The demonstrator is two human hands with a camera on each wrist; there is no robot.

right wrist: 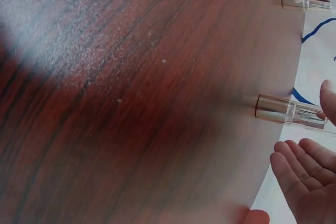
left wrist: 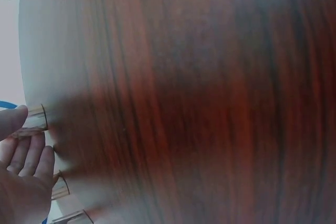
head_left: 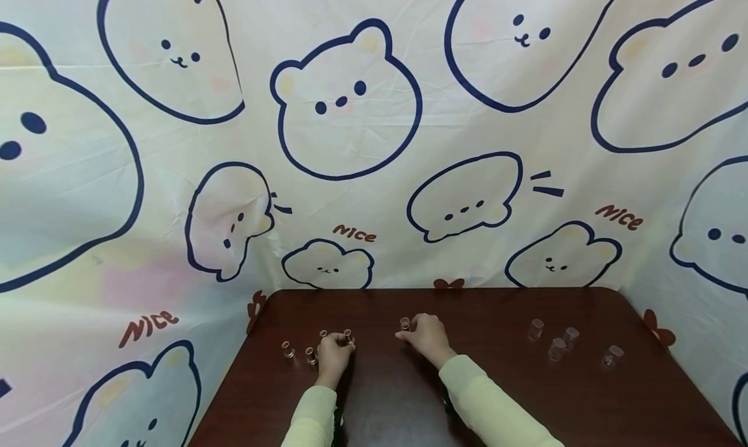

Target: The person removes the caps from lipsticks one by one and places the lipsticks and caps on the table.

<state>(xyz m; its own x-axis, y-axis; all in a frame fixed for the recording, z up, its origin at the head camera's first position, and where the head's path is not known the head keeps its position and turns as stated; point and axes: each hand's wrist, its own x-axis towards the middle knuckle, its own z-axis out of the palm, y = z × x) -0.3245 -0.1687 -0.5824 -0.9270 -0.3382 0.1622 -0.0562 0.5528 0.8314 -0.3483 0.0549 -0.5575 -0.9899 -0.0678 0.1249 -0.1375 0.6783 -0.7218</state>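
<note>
My left hand [head_left: 335, 356] pinches a small gold lipstick tube [head_left: 349, 336] between thumb and fingers, its base at the table. The right wrist view shows the left thumb across this tube [right wrist: 315, 3]. My right hand [head_left: 431, 338] is around another tube [head_left: 405, 323], which stands upright with a gold base [right wrist: 273, 108] and a clear upper part. In the right wrist view the right fingers [right wrist: 302, 163] are fairly straight and apart from the tube, with the thumb near its top. Beside my left hand stand more gold tubes [head_left: 288, 349], [head_left: 311, 355], one partly hidden.
Several clear caps [head_left: 558, 349] stand on the right part of the dark wooden table [head_left: 397, 395]. A cloth backdrop [head_left: 350, 128] with cartoon animals rises behind and beside the table.
</note>
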